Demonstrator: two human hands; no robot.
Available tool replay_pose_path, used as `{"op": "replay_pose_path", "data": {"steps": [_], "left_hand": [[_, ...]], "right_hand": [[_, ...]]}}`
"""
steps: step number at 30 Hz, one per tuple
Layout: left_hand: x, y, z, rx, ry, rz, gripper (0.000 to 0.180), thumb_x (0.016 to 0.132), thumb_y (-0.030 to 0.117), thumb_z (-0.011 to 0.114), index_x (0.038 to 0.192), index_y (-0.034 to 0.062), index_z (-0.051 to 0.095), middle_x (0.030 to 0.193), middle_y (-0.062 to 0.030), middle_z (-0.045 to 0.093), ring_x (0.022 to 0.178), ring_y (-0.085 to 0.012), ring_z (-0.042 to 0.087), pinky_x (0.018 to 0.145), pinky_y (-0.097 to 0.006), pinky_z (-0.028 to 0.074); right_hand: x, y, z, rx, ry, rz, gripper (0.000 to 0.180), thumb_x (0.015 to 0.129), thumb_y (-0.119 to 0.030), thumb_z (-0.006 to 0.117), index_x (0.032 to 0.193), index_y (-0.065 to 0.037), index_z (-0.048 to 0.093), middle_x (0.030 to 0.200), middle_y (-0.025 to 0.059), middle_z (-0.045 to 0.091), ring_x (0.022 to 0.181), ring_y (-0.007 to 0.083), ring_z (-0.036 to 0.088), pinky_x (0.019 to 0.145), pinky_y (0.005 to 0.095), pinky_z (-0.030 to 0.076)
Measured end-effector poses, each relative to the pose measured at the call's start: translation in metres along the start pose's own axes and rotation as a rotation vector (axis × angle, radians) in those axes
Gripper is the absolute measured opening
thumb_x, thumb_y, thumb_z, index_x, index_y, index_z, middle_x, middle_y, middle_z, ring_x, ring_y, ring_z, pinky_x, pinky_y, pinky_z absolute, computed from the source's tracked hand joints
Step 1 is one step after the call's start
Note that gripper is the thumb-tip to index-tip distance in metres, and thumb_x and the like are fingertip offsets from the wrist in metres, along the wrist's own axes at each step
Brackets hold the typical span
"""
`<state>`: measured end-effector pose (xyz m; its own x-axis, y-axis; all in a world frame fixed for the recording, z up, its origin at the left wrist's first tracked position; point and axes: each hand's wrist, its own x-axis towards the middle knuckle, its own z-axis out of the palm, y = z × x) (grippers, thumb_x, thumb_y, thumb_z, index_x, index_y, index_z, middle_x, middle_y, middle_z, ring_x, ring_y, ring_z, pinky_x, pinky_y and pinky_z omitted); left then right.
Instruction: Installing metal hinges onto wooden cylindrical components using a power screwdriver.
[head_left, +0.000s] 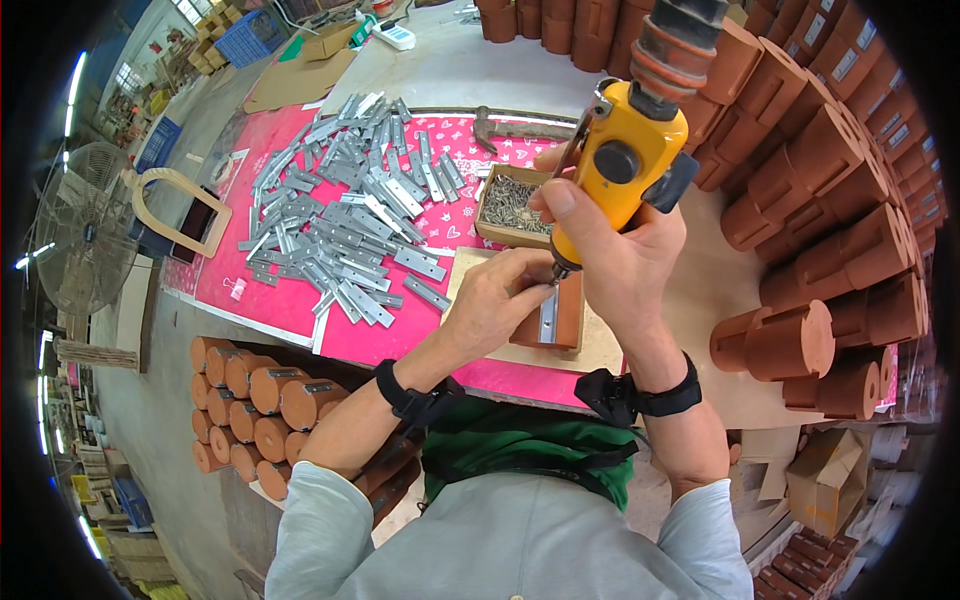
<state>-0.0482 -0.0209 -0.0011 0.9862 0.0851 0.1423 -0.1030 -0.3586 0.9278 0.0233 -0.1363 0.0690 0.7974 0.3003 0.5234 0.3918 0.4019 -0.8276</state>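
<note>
My right hand [632, 262] grips a yellow power screwdriver [640, 140], its nose pointing down. Under the nose, my left hand [495, 300] has thumb and fingertips pinched together at the bit; whatever they hold is too small to make out. Just below lies a reddish-brown piece [568, 312] with a grey metal strip [548, 322] along it, resting on a pale wooden board [598, 352]. Beyond my hands sits an open box [487, 230] of small screws [512, 203]. Left of it, many loose metal strips [345, 235] lie heaped on a pink patterned sheet [460, 375].
A hammer [525, 129] lies behind the screw box. Brown cylinders [775, 340] stand stacked along the right side; more cylinders [270, 395] are piled below the table's left front edge. A large fan [90, 230] stands at the far left. A hose hangs from above into the screwdriver.
</note>
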Motion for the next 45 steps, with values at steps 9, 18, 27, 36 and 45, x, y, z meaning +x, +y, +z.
{"op": "replay_pose_path", "data": {"steps": [9,18,27,36,45], "left_hand": [[0.005,-0.007,-0.003,0.156,0.042,0.195,0.025,0.078,0.006,0.065,0.102,0.0003,0.063,0.093,-0.0142,0.063,0.091,-0.0295,0.059,0.080,-0.038,0.047],[0.005,-0.010,-0.003,0.196,0.057,0.198,0.023,0.078,0.006,0.065,0.100,0.0002,0.064,0.091,-0.0145,0.062,0.089,-0.0296,0.059,0.078,-0.038,0.048],[0.006,-0.012,-0.003,0.205,0.018,0.168,0.031,0.075,0.008,0.068,0.105,0.0020,0.062,0.096,-0.0148,0.062,0.094,-0.0305,0.057,0.082,-0.039,0.047],[0.005,-0.019,-0.007,0.076,-0.216,0.071,0.072,0.065,0.019,0.077,0.128,0.0035,0.045,0.125,-0.0155,0.048,0.119,-0.0344,0.041,0.102,-0.041,0.033],[0.005,-0.024,-0.006,0.128,-0.191,0.147,0.076,0.065,0.021,0.078,0.130,0.0039,0.043,0.129,-0.0169,0.044,0.122,-0.0353,0.037,0.104,-0.043,0.031]], "right_hand": [[-0.002,0.007,-0.001,-0.024,-0.001,-0.004,0.026,0.082,-0.005,0.066,0.104,0.001,0.054,0.090,0.0072,0.063,0.079,0.0157,0.065,0.070,0.0270,0.054],[-0.004,0.011,0.001,-0.027,0.027,0.054,0.032,0.077,-0.005,0.073,0.103,-0.001,0.055,0.088,0.0024,0.061,0.076,0.0086,0.058,0.068,0.0240,0.049],[-0.006,0.013,-0.005,-0.059,0.013,0.066,0.033,0.076,-0.007,0.074,0.102,-0.001,0.054,0.087,0.0033,0.061,0.075,0.0104,0.058,0.069,0.0251,0.049],[-0.008,0.016,-0.007,-0.171,-0.093,-0.008,0.031,0.083,-0.003,0.066,0.110,0.001,0.052,0.102,0.0079,0.064,0.082,0.0103,0.061,0.072,0.0242,0.051],[-0.013,0.021,-0.001,-0.090,-0.008,0.050,0.019,0.084,0.003,0.062,0.102,0.004,0.055,0.096,0.0087,0.062,0.080,0.0107,0.059,0.069,0.0244,0.049]]}}
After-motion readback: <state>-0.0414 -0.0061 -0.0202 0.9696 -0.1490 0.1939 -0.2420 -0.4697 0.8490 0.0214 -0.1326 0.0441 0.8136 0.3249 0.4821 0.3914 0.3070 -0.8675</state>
